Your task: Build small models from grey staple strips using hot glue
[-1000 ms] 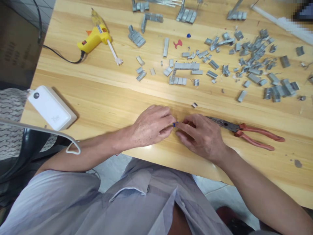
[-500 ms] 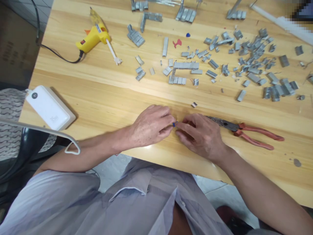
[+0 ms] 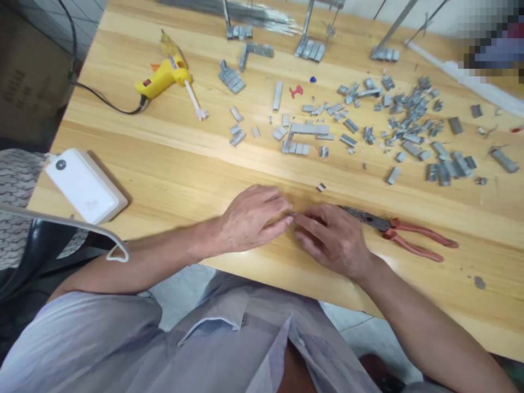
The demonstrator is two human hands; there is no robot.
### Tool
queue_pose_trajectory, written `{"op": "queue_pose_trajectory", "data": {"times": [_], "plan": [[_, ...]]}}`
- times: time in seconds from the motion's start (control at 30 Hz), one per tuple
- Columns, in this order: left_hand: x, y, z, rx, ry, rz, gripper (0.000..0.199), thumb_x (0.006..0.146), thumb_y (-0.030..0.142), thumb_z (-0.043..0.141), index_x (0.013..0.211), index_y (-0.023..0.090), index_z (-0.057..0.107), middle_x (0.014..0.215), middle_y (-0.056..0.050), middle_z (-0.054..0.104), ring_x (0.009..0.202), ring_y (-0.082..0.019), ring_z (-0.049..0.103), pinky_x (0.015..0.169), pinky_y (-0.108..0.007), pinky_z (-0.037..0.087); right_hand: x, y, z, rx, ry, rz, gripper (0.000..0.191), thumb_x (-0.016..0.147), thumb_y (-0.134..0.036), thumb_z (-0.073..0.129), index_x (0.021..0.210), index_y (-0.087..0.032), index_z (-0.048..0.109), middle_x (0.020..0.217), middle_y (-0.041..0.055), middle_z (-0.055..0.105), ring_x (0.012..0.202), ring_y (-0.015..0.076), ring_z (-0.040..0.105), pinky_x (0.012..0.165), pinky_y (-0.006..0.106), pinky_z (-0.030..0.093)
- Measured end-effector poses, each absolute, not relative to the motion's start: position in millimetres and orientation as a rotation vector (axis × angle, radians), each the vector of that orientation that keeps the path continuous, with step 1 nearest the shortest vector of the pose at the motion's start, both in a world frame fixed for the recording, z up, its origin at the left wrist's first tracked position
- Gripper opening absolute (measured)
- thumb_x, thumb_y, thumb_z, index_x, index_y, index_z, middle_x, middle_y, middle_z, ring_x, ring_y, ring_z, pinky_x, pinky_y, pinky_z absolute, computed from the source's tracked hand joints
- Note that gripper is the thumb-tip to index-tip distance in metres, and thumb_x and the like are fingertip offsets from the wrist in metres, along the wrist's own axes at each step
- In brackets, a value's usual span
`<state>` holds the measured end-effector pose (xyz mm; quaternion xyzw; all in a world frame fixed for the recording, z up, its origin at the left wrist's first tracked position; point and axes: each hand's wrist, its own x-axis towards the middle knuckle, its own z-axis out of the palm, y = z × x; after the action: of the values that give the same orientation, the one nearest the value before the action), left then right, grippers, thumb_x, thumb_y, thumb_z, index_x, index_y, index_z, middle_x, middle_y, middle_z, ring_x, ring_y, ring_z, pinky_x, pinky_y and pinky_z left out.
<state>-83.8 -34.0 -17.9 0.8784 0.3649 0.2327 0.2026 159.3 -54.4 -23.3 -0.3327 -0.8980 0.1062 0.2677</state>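
You have both hands on the near part of the desk (image 3: 184, 169), to the left of the pliers (image 3: 379, 222). Your right hand (image 3: 338, 237) is right beside the pliers, covering the tip of their jaws, its fingers curled and its forefinger stretched leftward. Your left hand (image 3: 256, 218) is farther left of them, thumb and forefinger drawn close, with a narrow gap behind the tips. A tiny dark piece (image 3: 290, 214) shows where your fingertips meet, left of the pliers; it is mostly hidden, and you can't tell from this view which hand grips it.

Beyond the pliers and slightly left lies a small two-tone bit (image 3: 321, 187). Farther beyond them is a scatter of grey metal pieces (image 3: 413, 106), with a bracket-shaped assembly (image 3: 309, 129) to its left. Well left of the pliers are a yellow glue gun (image 3: 167, 75) and a white power bank (image 3: 85, 188).
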Motion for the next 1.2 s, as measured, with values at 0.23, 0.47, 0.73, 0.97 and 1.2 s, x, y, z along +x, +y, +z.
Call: {"op": "queue_pose_trajectory", "data": {"times": [0.23, 0.47, 0.73, 0.97, 1.2], "plan": [[-83.0, -23.9, -17.9, 2.142, 0.958, 0.974, 0.012, 0.101, 0.017, 0.060, 0.093, 0.019, 0.068, 0.077, -0.001, 0.066, 0.072, -0.013, 0.061, 0.066, -0.026, 0.047, 176.0, -52.1, -18.0, -1.064, -2.235, 0.148, 0.021, 0.095, -0.018, 0.072, 0.116, -0.020, 0.069, 0.094, 0.0075, 0.073, 0.082, 0.0200, 0.068, 0.072, 0.033, 0.055], [-81.2, -12.2, -13.3, 1.824, 1.175, 1.092, 0.015, 0.096, 0.021, 0.065, 0.082, 0.018, 0.069, 0.073, 0.001, 0.061, 0.064, -0.011, 0.054, 0.060, -0.024, 0.041, 186.7, -37.5, -24.6, -1.291, -2.172, -0.170, 0.015, 0.098, -0.030, 0.069, 0.111, -0.022, 0.072, 0.094, 0.0082, 0.076, 0.083, 0.0242, 0.068, 0.074, 0.039, 0.051], [-84.7, 4.3, 4.0, 1.452, 1.263, 1.174, 0.014, 0.091, 0.026, 0.066, 0.079, 0.019, 0.066, 0.068, 0.004, 0.054, 0.063, -0.011, 0.047, 0.061, -0.026, 0.038, 177.3, -25.4, -34.6, -1.403, -2.207, -0.051, 0.019, 0.097, -0.035, 0.067, 0.104, -0.019, 0.074, 0.087, 0.0096, 0.074, 0.082, 0.0261, 0.066, 0.075, 0.038, 0.051], [-79.4, 54.3, -12.0, 1.436, 1.375, 1.419, 0.011, 0.089, 0.017, 0.064, 0.078, 0.019, 0.064, 0.074, 0.003, 0.062, 0.070, -0.013, 0.054, 0.069, -0.026, 0.044, 167.5, -22.3, -24.9, -1.651, -2.256, 0.059, 0.019, 0.096, -0.036, 0.066, 0.103, -0.020, 0.072, 0.088, 0.0078, 0.071, 0.082, 0.0252, 0.064, 0.074, 0.035, 0.044], [-83.1, 55.0, -32.0, 1.632, 1.380, 1.484, 0.014, 0.091, 0.024, 0.069, 0.079, 0.021, 0.064, 0.072, 0.003, 0.058, 0.066, -0.013, 0.050, 0.065, -0.028, 0.041, 178.0, -13.7, -16.1, -1.752, -2.328, 0.016, 0.022, 0.100, -0.033, 0.057, 0.090, -0.019, 0.070, 0.086, 0.0095, 0.071, 0.079, 0.0232, 0.062, 0.071, 0.034, 0.038]]}}
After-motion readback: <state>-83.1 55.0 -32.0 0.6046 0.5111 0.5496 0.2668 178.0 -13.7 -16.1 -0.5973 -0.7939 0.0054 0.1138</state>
